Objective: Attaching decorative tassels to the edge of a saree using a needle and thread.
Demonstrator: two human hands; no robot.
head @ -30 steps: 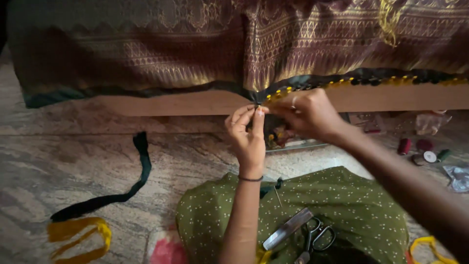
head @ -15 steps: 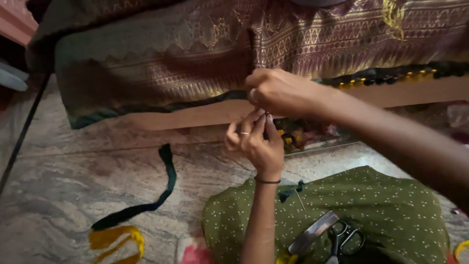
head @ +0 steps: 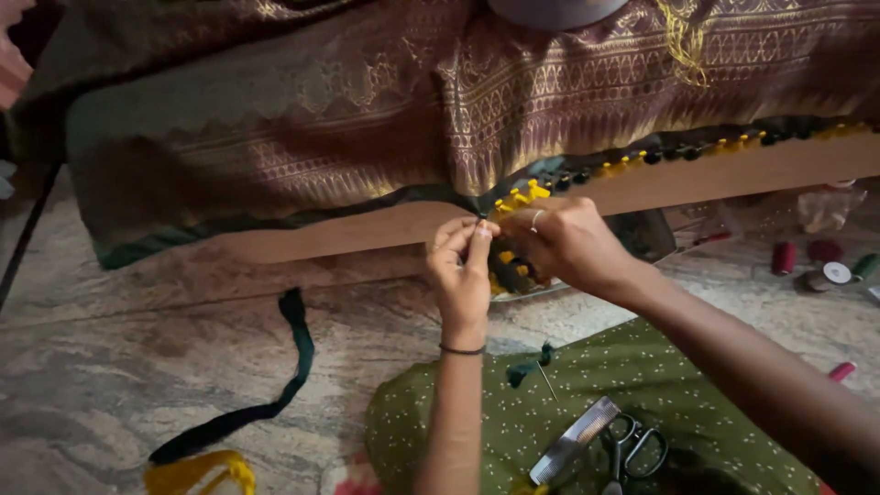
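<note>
Lowered, both hands [head: 513,252] pinch yellow-and-green tasselled sari edge [head: 550,183].

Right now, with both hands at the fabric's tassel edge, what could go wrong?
1. The left hand and right hand pinch the fabric edge close together; a tug might pull the yellow tassels loose.
2. The needle lies loose on the green cloth and could slip off or prick.
3. The scissors and comb sit there too, and could slide off.

Scissors [head: 632,446] right of comb [head: 575,452].
</note>
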